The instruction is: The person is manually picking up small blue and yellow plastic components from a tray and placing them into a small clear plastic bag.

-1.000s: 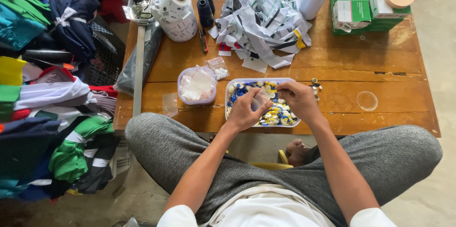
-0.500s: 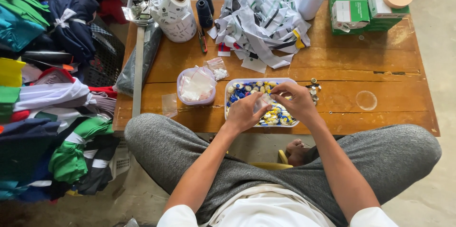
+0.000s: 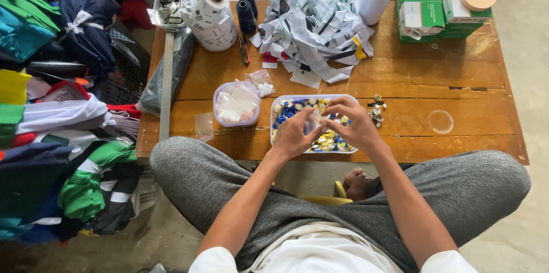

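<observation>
Both hands hover over a clear rectangular tray (image 3: 278, 108) filled with small blue, yellow and white pieces, at the near edge of a wooden table (image 3: 446, 78). My left hand (image 3: 296, 133) and my right hand (image 3: 354, 121) pinch a small clear plastic bag (image 3: 318, 122) between their fingertips, above the tray's middle. The bag's contents are too small to make out. A few small metal pieces (image 3: 384, 109) lie just right of the tray.
A round tub of clear bags (image 3: 235, 104) stands left of the tray. Farther back are a heap of printed fabric labels (image 3: 313, 30), a label roll (image 3: 210, 16), dark thread spools (image 3: 246, 16), a white roll (image 3: 376, 0) and green boxes (image 3: 437, 4). Folded garments (image 3: 57, 136) pile at left.
Both hands have drawn together over the tray's middle, and the clear bag now sits between the fingertips of both. The view is otherwise unchanged.
</observation>
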